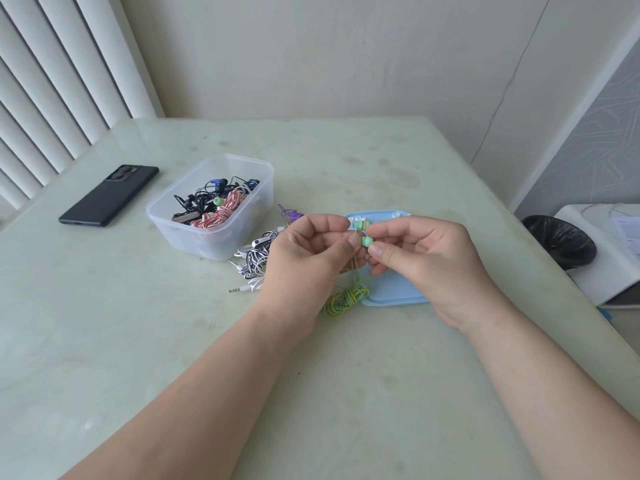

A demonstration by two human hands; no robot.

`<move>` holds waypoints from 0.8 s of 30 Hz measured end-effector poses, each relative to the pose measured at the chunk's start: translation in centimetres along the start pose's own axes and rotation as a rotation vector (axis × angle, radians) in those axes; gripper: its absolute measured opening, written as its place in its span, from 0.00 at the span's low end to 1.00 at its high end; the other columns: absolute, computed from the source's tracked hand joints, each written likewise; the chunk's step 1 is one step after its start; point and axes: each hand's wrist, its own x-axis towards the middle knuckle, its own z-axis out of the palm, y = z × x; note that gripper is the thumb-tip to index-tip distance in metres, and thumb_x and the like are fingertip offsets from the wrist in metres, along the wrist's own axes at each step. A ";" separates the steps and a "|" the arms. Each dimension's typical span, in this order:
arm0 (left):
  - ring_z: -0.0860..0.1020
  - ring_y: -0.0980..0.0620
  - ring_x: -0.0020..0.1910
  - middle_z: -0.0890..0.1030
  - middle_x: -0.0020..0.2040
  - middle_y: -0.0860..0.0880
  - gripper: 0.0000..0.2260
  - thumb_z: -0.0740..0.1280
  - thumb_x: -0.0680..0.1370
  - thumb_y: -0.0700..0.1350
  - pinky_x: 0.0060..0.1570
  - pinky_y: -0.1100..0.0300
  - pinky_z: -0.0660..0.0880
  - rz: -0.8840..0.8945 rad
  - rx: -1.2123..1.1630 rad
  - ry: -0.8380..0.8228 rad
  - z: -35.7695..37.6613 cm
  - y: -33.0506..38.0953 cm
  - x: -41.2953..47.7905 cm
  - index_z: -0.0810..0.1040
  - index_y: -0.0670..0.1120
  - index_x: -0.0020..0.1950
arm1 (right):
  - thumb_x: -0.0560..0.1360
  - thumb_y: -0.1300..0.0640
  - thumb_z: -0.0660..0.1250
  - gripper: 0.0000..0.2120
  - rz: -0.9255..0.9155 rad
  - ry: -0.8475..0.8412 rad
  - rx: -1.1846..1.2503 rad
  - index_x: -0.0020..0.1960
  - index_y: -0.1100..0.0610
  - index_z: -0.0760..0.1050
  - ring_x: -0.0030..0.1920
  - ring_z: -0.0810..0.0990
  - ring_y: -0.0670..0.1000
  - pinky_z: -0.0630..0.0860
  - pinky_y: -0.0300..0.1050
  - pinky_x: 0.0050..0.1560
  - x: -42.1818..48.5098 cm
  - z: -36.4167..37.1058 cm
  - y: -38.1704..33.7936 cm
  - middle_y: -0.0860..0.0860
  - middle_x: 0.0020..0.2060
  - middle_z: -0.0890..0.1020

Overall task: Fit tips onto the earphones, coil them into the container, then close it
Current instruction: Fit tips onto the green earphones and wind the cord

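Note:
Above the blue lid (pixel 394 289), my left hand (pixel 308 251) and my right hand (pixel 426 251) meet and pinch a pair of green earbuds (pixel 363 233). The lower bud sits between both thumbs; the upper one shows a yellow ring. Their yellow-green cable (pixel 349 294) hangs down from the fingers and lies coiled on the table at the lid's left edge. A clear plastic container (pixel 211 206) to the left holds several coiled earphones in black, blue and red-white. Small pale tips (pixel 394 214) lie on the lid's far edge.
Black-and-white earphones (pixel 254 263) and a purple set (pixel 292 213) lie between the container and my left hand. A black phone (pixel 109 195) rests at the far left. Off the table's right side stand a black-lined bin (pixel 559 242) and a white appliance (pixel 609 251).

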 end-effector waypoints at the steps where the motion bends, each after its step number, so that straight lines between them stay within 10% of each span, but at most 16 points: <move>1: 0.85 0.46 0.38 0.87 0.44 0.39 0.08 0.72 0.78 0.30 0.43 0.58 0.82 -0.001 0.000 0.003 0.0 0.0 0.0 0.79 0.36 0.55 | 0.74 0.71 0.73 0.09 -0.013 0.001 -0.024 0.52 0.63 0.84 0.39 0.85 0.53 0.81 0.43 0.42 0.0 0.0 0.0 0.58 0.40 0.87; 18: 0.82 0.44 0.40 0.86 0.43 0.42 0.07 0.73 0.78 0.32 0.47 0.53 0.81 0.064 0.113 0.016 -0.1 0.4 -0.2 0.83 0.42 0.51 | 0.74 0.68 0.74 0.09 -0.067 0.041 -0.084 0.53 0.60 0.84 0.38 0.85 0.53 0.81 0.42 0.40 -0.4 0.7 0.0 0.60 0.39 0.86; 24: 0.82 0.55 0.38 0.87 0.41 0.49 0.09 0.69 0.79 0.34 0.45 0.59 0.81 0.214 0.691 -0.008 -0.9 2.1 -0.3 0.87 0.47 0.49 | 0.74 0.64 0.76 0.08 0.010 0.068 -0.075 0.51 0.55 0.85 0.37 0.83 0.48 0.78 0.39 0.36 -0.6 0.6 -0.6 0.55 0.38 0.86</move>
